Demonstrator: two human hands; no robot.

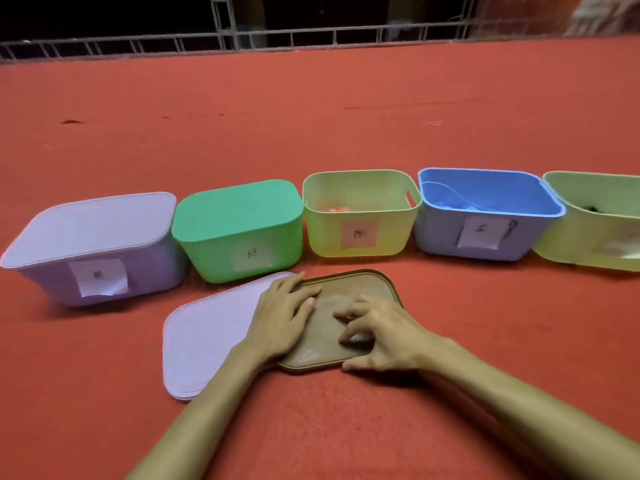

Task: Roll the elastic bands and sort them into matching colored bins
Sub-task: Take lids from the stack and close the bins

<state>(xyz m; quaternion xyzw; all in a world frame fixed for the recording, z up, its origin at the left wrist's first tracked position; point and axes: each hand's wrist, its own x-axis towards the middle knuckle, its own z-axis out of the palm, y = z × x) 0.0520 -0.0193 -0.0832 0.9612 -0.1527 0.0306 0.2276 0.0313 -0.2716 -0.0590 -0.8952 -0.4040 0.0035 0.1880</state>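
Five bins sit in a row across the red cloth (311,116), each with a paper label on its near wall; the writing is too blurred to read.

- Far left: purple bin (145,271), lid on.
- Next: green bin (214,251), lid on.
- Middle: yellow bin (391,233), open, with orange bands (337,209) on its floor.
- Next right: blue bin (436,233), open, with blue bands (464,205) inside and one thin loop lying up against the far wall.
- Right edge: pale green bin (571,244), open and cut off by the frame. There is a small dark item (594,208) inside; I can't tell what it is.

Two loose lids lie flat on the cloth near the row. The purple lid (204,337) is on the left and the brown lid (363,282) is just right of it. They meet under the left hand, so any overlap is hidden.

Left hand (280,317): palm down with fingers straight and spread. It rests on the left part of the brown lid and grips nothing.

Right hand (384,337): fingers bent, tips down on the middle of the brown lid, thumb at the lid's near edge. There is a small pale blur under the fingertips. I can't tell whether it is a band or whether the fingers pinch anything.

A metal railing (242,39) runs along the far edge of the cloth, with darkness behind it.
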